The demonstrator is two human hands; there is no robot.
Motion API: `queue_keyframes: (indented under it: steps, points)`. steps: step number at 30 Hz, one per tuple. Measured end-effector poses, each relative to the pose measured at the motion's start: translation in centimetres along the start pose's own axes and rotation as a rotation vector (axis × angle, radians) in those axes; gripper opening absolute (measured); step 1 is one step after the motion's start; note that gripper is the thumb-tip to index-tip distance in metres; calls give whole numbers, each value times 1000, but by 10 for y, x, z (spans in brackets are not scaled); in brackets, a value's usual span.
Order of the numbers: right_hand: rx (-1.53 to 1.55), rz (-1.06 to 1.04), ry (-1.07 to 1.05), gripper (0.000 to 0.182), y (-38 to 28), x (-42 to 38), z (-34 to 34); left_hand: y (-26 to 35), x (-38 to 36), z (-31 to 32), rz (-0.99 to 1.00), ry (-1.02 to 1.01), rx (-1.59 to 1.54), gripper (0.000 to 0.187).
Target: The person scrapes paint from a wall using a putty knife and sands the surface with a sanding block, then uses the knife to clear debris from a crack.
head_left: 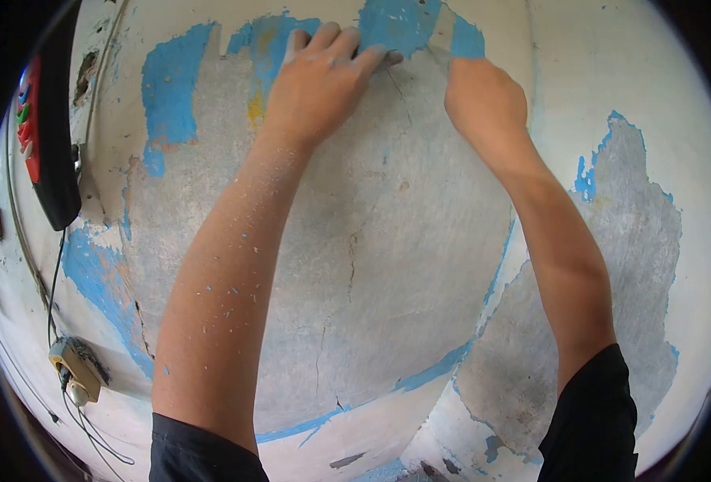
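Observation:
My right hand (pixel 488 100) is closed in a fist near the top of the wall. A thin greyish blade, seemingly a scraper (pixel 438 55), sticks out from it to the left, its tip at the lower edge of a blue paint patch (pixel 399 28). The handle is hidden in the fist. My left hand (pixel 319 80) rests against the wall to the left, fingers bent and a little apart, with a dark smudge at the thumb side. Bare grey plaster (pixel 387 201) spreads below both hands. Paint flecks cover my left forearm.
A yellowish socket box (pixel 78 369) with cables hangs at the lower left. Above it is a black and red object (pixel 46 136) on a cord. The wall corner runs down on the right, beside another stripped grey patch (pixel 628 217). Cracks cross the plaster.

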State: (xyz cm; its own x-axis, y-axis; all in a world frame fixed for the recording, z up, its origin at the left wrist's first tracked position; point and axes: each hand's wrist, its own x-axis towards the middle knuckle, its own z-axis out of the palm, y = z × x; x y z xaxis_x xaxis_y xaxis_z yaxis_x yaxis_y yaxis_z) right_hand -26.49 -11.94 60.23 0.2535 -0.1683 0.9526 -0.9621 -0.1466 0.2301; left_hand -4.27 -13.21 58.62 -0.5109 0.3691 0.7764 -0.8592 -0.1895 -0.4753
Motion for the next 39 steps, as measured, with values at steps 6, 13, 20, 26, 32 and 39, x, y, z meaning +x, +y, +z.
queue_keyframes:
  steps: [6, 13, 20, 26, 32, 39]
  points:
    - [52, -35, 50, 20, 13, -3, 8, -1, 0, 0, -15, -20, 10, 31]
    - [20, -31, 21, 19, 13, 11, 2, 0, 1, -1, -14, -24, 10, 27]
    - [29, 11, 32, 20, 13, 16, 10, 2, 4, -8, -8, -23, -25, 22]
    - [1, -72, 77, 22, 12, 9, 3, 1, 4, -9, -7, -69, -20, 34]
    - [22, 99, -10, 23, 12, 49, 3, -2, 1, -3, 7, -16, 15, 30]
    - [-4, -13, 32, 21, 6, 13, 7, -1, 3, -6, -15, -28, -32, 26]
